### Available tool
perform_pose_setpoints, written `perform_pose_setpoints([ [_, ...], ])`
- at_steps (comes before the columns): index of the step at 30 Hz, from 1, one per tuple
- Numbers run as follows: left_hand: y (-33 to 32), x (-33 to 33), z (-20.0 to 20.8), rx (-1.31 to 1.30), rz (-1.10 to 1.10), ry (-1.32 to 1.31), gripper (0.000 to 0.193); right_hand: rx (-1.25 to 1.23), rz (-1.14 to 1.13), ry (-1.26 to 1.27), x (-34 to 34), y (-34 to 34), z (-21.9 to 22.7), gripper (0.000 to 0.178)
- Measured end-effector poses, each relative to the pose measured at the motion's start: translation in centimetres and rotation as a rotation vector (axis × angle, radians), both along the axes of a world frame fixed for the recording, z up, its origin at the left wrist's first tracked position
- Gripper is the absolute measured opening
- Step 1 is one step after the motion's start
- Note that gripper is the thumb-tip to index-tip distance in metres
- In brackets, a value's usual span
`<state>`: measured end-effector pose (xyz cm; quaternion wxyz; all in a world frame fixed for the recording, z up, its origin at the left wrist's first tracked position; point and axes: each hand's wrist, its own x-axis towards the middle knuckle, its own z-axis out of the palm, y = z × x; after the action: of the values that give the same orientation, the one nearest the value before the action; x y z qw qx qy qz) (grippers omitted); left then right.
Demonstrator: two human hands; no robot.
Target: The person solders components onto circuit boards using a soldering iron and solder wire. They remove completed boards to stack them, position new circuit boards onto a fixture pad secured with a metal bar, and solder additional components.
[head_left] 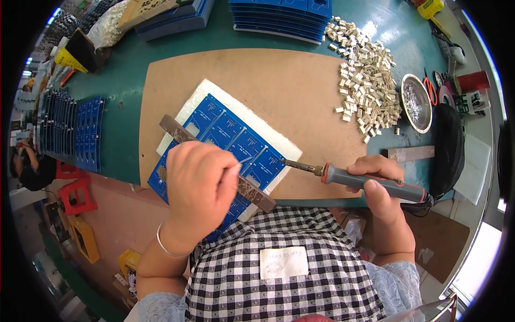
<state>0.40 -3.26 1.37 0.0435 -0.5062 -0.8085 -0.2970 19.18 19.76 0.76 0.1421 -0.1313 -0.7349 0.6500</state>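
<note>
The blue board [261, 149] lies aslant on a white pad [273, 132], which sits on the tan mat [252, 72] over the green tabletop [122, 121]. The board is left of the right hand [381, 180] and under the left hand [199, 176], so the left is much the nearer.

The right hand wraps the iron [351, 177], thumb below and fingers above the handle. The iron's long axis runs leftward and slightly up in view, its tip at the board's right corner; whether tip and board touch, I cannot tell.

The left hand is curled, thumb pressed to forefinger, and seems to pinch a thin strand [245, 160] that pokes out to the right, toward the tip but apart from it. The hand covers the middle of a brown bar [258, 196], which crosses the board from upper left to lower right, along the board's upper-right edge but set in from it. Pale connectors [370, 80] lie heaped beyond the iron, up and right of the board.
</note>
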Motion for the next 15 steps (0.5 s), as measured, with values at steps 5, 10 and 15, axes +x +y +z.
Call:
perform_pose_setpoints([
  [5,-2.1,-0.7,0.2,0.107,0.122,-0.166,0.007,0.019,0.008,-0.020,-0.2,-0.1,0.0,0.033],
  [10,-2.9,-0.7,-0.1,0.151,0.182,-0.246,0.004,-0.002,0.010,-0.057,-0.1,-0.2,0.0,0.034],
  [15,-3.1,-0.9,-0.4,0.186,0.177,-0.269,0.006,0.013,-0.017,-0.035,0.7,0.0,0.4,0.036],
])
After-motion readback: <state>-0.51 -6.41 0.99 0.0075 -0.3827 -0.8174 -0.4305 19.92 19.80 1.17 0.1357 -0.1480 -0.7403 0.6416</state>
